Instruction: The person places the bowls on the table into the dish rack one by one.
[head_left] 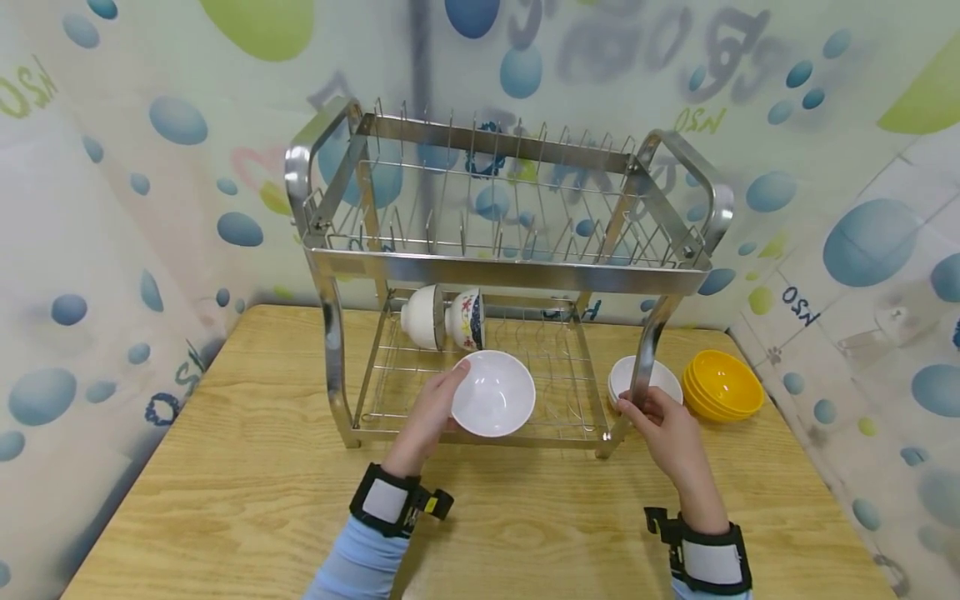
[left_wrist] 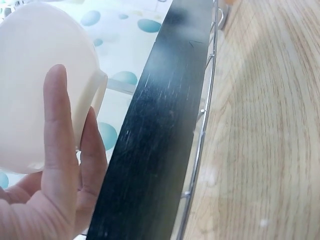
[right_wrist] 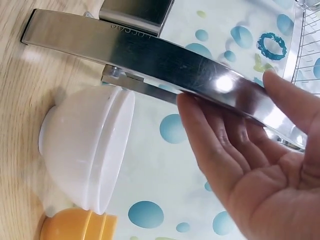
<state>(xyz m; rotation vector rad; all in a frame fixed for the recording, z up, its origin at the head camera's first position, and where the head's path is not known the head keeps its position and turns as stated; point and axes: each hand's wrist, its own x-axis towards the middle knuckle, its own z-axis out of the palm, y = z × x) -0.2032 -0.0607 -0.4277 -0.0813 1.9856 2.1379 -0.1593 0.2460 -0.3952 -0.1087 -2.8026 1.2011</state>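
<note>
My left hand (head_left: 432, 408) holds a white bowl (head_left: 493, 393) at the front of the metal dish rack (head_left: 510, 271). Its thumb lies over the rim, and fingers spread on the outside around the bowl's foot, as the left wrist view shows. The bowl's inside faces up and toward me. At the rack's front right leg (right_wrist: 195, 70), my right hand (head_left: 667, 433) has its thumb on one side and its fingers on the other, gripping it. Just behind that leg stands a stack of white bowls (right_wrist: 85, 145), partly hidden by it in the head view.
On the rack's lower shelf, a plain white bowl (head_left: 424, 318) and a flower-patterned bowl (head_left: 468, 320) stand on edge at the back left. Stacked yellow bowls (head_left: 726, 383) sit on the wooden table (head_left: 247, 467) at right. A patterned curtain surrounds the table's back and sides.
</note>
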